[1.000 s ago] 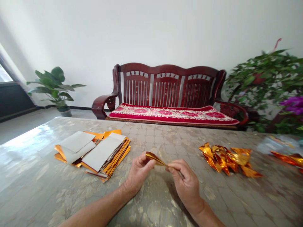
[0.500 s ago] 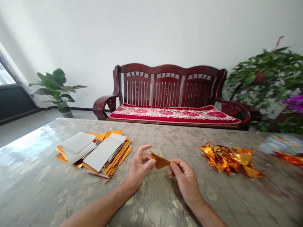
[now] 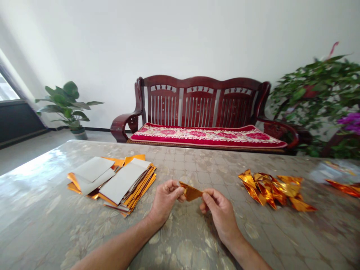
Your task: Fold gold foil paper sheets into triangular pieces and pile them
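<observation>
A small folded piece of gold foil paper [image 3: 191, 192] is held just above the table between both hands. My left hand [image 3: 165, 201] pinches its left end with thumb and fingers closed. My right hand [image 3: 219, 213] pinches its right end. To the left lies a stack of flat gold sheets [image 3: 115, 182], white backs up. On the right sits a pile of folded gold pieces [image 3: 274, 189].
The table [image 3: 56, 221] has a glossy marbled top. More gold foil [image 3: 343, 187] and a clear bag lie at the far right. Behind stand a dark red wooden bench [image 3: 202, 112] with a red cushion and potted plants [image 3: 67, 105] at both sides.
The gold piece turned from a long narrow point to a shorter, flatter shape. My left fingers opened briefly, then closed again on its left end. Both hands stayed in place.
</observation>
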Demonstrator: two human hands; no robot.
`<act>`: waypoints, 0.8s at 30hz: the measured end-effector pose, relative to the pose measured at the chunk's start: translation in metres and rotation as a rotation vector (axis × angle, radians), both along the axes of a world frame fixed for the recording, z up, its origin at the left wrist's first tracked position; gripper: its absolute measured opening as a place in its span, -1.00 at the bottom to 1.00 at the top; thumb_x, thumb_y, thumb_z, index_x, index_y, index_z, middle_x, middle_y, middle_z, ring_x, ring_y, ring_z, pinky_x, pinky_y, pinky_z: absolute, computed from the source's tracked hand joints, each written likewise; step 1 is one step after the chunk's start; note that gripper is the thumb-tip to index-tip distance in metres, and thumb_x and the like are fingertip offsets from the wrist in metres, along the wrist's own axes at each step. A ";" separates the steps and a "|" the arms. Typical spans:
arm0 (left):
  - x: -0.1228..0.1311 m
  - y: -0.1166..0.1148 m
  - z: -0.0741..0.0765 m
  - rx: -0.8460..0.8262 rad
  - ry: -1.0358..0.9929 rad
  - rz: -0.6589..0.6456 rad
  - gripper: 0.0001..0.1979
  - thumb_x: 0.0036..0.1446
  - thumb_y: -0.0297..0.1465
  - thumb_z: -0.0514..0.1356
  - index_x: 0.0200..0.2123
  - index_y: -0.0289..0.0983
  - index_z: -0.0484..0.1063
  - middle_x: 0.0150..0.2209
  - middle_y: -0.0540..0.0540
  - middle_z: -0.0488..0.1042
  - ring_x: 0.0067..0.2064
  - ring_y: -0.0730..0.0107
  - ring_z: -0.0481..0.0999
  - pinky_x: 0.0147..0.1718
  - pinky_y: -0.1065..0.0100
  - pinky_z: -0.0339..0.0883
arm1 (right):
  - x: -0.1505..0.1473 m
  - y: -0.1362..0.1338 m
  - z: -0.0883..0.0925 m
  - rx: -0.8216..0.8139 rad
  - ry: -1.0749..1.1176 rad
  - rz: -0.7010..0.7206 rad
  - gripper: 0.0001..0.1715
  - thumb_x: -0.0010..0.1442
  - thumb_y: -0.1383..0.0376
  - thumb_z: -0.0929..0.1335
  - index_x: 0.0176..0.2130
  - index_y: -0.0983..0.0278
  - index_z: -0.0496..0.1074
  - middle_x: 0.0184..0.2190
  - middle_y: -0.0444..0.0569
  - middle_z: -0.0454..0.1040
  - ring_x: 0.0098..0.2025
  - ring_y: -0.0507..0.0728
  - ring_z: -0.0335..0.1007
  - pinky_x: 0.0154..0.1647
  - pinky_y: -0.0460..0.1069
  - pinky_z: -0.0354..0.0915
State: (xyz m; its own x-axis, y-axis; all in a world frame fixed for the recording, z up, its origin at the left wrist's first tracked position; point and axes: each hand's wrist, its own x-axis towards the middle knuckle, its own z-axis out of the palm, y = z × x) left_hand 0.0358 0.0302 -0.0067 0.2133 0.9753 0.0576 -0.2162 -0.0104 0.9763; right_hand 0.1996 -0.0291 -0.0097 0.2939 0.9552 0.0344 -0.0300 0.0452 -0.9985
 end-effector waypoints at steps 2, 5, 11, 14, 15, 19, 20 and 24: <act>-0.001 0.000 -0.001 0.023 0.019 0.010 -0.72 -0.06 -0.23 0.33 -0.46 -0.29 0.35 -0.63 0.04 0.46 -0.58 0.47 0.43 -0.51 0.45 0.31 | 0.000 -0.001 0.002 -0.004 0.007 -0.005 -0.54 0.04 -0.06 0.43 -0.35 0.29 0.44 -0.65 -0.15 0.42 -0.58 0.04 0.30 -0.50 -0.08 0.24; -0.003 0.000 0.001 0.134 0.057 0.038 -0.78 -0.05 -0.31 0.32 -0.49 -0.29 0.36 -0.53 0.02 0.48 -0.48 0.49 0.42 -0.44 0.47 0.28 | -0.002 -0.001 0.004 -0.010 0.018 -0.008 -0.55 0.03 -0.06 0.44 -0.36 0.28 0.44 -0.65 -0.16 0.42 -0.58 0.04 0.30 -0.50 -0.09 0.24; -0.004 -0.003 0.014 0.171 -0.089 -0.049 -0.76 -0.09 -0.41 0.31 -0.54 -0.27 0.25 -0.26 -0.10 0.55 -0.29 0.40 0.46 -0.29 0.42 0.29 | -0.003 0.001 0.002 -0.052 0.071 0.064 -0.54 0.02 -0.05 0.45 -0.40 0.29 0.42 -0.66 -0.17 0.41 -0.60 0.01 0.27 -0.53 -0.11 0.21; -0.002 -0.002 0.013 0.163 -0.124 -0.111 -0.74 -0.07 -0.41 0.29 -0.55 -0.26 0.21 -0.36 -0.06 0.52 -0.30 0.40 0.45 -0.29 0.41 0.29 | -0.003 0.001 0.001 -0.052 0.086 0.059 -0.54 0.01 -0.04 0.45 -0.40 0.30 0.42 -0.66 -0.17 0.41 -0.60 0.00 0.27 -0.54 -0.12 0.21; -0.001 -0.002 0.012 0.160 -0.122 -0.107 -0.73 -0.07 -0.42 0.30 -0.56 -0.26 0.19 -0.40 -0.04 0.49 -0.33 0.42 0.43 -0.31 0.43 0.27 | -0.003 0.000 0.002 -0.053 0.090 0.054 -0.54 0.01 -0.04 0.46 -0.40 0.30 0.42 -0.66 -0.17 0.41 -0.60 0.00 0.27 -0.54 -0.12 0.22; -0.001 -0.001 0.010 0.114 -0.118 -0.072 -0.71 -0.10 -0.40 0.33 -0.49 -0.25 0.20 -0.48 0.07 0.38 -0.44 0.52 0.35 -0.42 0.49 0.22 | -0.005 -0.001 0.003 -0.054 0.100 0.040 -0.54 0.00 -0.05 0.46 -0.39 0.30 0.44 -0.66 -0.17 0.41 -0.61 0.00 0.28 -0.55 -0.11 0.22; -0.001 -0.001 0.011 0.104 -0.117 -0.083 -0.72 -0.09 -0.39 0.34 -0.43 -0.25 0.23 -0.48 0.09 0.36 -0.45 0.53 0.34 -0.43 0.50 0.22 | -0.005 -0.002 0.004 -0.051 0.101 0.038 -0.54 0.01 -0.04 0.46 -0.39 0.30 0.44 -0.66 -0.16 0.41 -0.61 0.01 0.28 -0.54 -0.11 0.22; -0.005 -0.002 0.016 0.137 -0.062 -0.144 -0.58 -0.05 -0.31 0.34 -0.10 -0.26 0.37 -0.43 0.06 0.39 -0.44 0.52 0.35 -0.44 0.50 0.25 | -0.005 -0.001 0.004 -0.042 0.101 0.029 -0.55 0.02 -0.04 0.46 -0.39 0.30 0.43 -0.66 -0.16 0.41 -0.61 0.01 0.27 -0.54 -0.11 0.22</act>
